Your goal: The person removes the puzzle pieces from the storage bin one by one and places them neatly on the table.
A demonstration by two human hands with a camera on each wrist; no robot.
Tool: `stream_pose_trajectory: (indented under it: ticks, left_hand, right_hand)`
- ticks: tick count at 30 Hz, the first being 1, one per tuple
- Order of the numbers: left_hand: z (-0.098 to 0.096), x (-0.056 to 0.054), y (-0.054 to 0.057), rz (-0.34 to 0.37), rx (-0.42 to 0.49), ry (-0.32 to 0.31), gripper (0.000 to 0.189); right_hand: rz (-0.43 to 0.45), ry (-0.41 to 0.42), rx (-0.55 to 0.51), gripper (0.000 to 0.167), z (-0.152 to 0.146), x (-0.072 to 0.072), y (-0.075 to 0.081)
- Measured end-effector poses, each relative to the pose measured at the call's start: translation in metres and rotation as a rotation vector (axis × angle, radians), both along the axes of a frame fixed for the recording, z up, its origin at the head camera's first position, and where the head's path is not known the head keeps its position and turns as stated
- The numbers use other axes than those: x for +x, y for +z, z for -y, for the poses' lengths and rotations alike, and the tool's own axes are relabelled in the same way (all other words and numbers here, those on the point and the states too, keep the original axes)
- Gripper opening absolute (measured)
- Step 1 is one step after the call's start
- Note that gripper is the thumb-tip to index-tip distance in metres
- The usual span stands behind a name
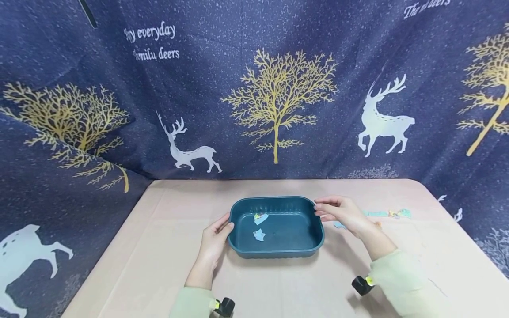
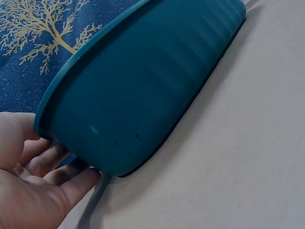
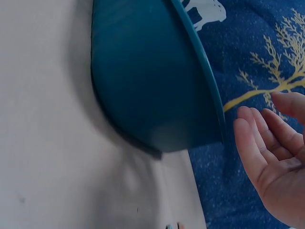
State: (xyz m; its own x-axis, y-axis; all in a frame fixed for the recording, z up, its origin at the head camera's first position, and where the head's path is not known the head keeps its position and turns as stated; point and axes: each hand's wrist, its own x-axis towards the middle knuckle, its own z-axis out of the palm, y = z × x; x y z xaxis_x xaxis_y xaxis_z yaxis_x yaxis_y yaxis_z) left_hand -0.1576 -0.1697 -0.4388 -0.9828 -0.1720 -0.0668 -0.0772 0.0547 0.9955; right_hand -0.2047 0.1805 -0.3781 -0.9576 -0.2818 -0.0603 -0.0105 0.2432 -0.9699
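Note:
A dark teal plastic tub [image 1: 294, 227] sits at the middle of the table. Inside it, towards the left, lie a light blue scrap with yellow [image 1: 260, 218] and a plain pale blue scrap [image 1: 259, 235]. My left hand [image 1: 212, 240] grips the tub's left end, thumb at the rim. From the left wrist view, the fingers of that hand [image 2: 43, 191] reach behind and under the tub's wall. Beside the tub's right end is my right hand [image 1: 350, 216]. In the right wrist view its loosely bent fingers [image 3: 250, 143] stand apart from the rim, holding nothing.
Right of the tub, a light green strip [image 1: 375, 213], a mixed-colour scrap [image 1: 404, 213] and a small blue scrap [image 1: 339, 225] lie on the table [image 1: 151, 260]. A dark blue cloth with deer and trees [image 1: 238, 132] hangs behind the table's far edge.

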Motion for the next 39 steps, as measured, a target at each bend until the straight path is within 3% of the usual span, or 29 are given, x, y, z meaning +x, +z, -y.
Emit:
stream_pose_trajectory:
  ticks: [11,19,30,36,39]
  left_hand:
    - [0.005,0.000,-0.004,0.019,0.011,0.010,0.044]
    - [0.004,0.011,-0.007,0.052,0.009,-0.014,0.044]
    - [0.002,0.005,-0.002,0.029,0.022,-0.018,0.044]
    - [0.004,0.001,-0.003,-0.013,0.014,-0.007,0.044]
    - [0.004,-0.001,-0.002,0.005,0.024,-0.001,0.044]
  right_hand:
    - [0.014,0.073,-0.003,0.050,0.027,-0.006,0.004]
    - [0.018,0.075,0.012,0.047,0.045,0.004,-0.013]
    - [-0.068,0.089,0.173,0.037,0.077,0.000,-0.014]
    - [-0.168,0.124,0.259,0.031,0.097,-0.005,-0.014]
    - [-0.204,0.119,0.328,0.028,0.108,-0.008,-0.015]
